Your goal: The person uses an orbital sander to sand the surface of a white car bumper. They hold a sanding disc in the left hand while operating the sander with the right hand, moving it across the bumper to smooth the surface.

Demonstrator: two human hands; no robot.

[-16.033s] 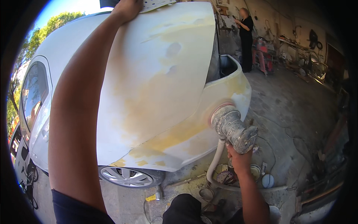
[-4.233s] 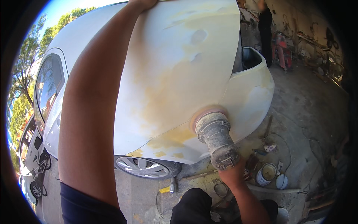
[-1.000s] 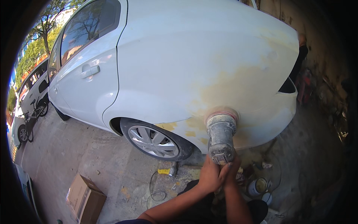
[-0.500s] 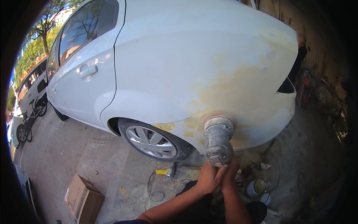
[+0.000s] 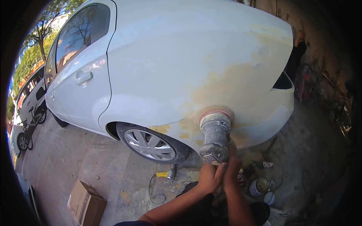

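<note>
My left hand (image 5: 209, 178) and my right hand (image 5: 232, 165) are both closed around the lower end of a dusty grey power sander (image 5: 215, 133). Its round, reddish-edged pad (image 5: 220, 112) meets the rear side panel of a white car (image 5: 158, 67), behind the wheel. Around and above the pad spreads a patch of tan body filler (image 5: 230, 84), smoothed into the paint with blurred edges. The sander's body partly hides my right hand's fingers. Left of the sander is the car's rear wheel (image 5: 150, 145), with silver spokes.
On the concrete floor lie a yellow-and-grey power tool (image 5: 166, 173) with a cord and a cardboard box (image 5: 86, 203). Near my right forearm stands an open can (image 5: 259, 186). Another person's arm (image 5: 298, 51) shows beyond the car's rear. A bicycle (image 5: 33, 120) stands at far left.
The sander has shifted a little upward on the panel, and more of its pad's rim shows. My whole view has swung slightly to the right. Both hands keep their grip.
</note>
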